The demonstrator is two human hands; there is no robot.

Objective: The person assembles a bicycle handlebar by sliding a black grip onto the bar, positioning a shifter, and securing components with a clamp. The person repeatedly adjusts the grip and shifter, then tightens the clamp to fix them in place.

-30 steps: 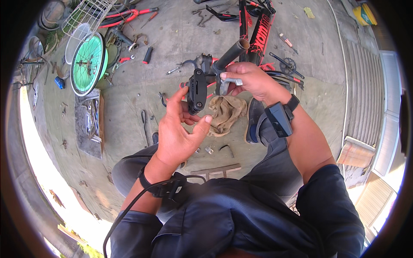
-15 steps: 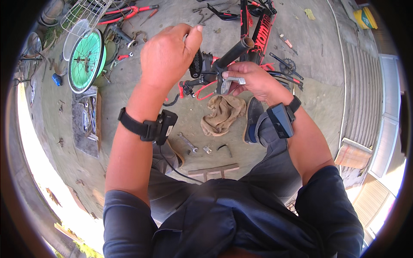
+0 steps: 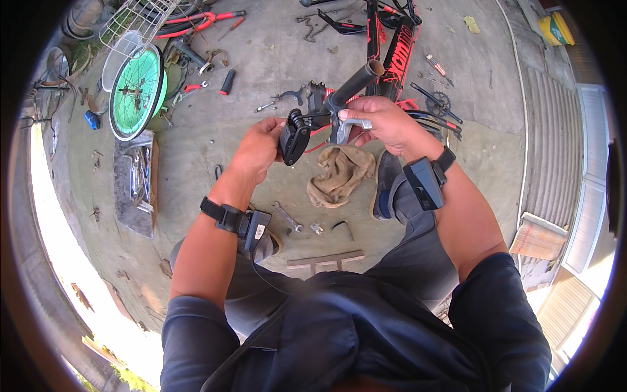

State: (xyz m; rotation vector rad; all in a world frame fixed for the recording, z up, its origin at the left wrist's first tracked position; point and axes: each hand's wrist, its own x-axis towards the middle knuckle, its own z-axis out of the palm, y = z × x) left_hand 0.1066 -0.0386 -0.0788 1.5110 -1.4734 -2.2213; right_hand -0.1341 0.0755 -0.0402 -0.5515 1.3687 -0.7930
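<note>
My left hand (image 3: 260, 149) is closed on a black folding multi-tool (image 3: 296, 140). A thin bit of the tool reaches right to the lower end of a black tube (image 3: 354, 85); whether it sits in a bolt I cannot tell. My right hand (image 3: 380, 121) grips a silver-grey metal bracket (image 3: 341, 133) at that end of the tube, thumb on top. The tube stands at a slant, its hollow end up. Behind it lies a black and red bicycle frame (image 3: 397, 55). A crumpled brown rag (image 3: 339, 179) lies on the ground just below my hands.
A wrench (image 3: 287, 216) and small parts lie between my feet, near a wooden piece (image 3: 324, 259). At left are a tool tray (image 3: 136, 179), a green-disc wheel (image 3: 135, 95) and a wire basket (image 3: 134, 25). A crankset (image 3: 439, 104) lies at right.
My left hand has swung down and toward me, turning the multi-tool from upright to pointing downward. My right hand stays on the bracket.
</note>
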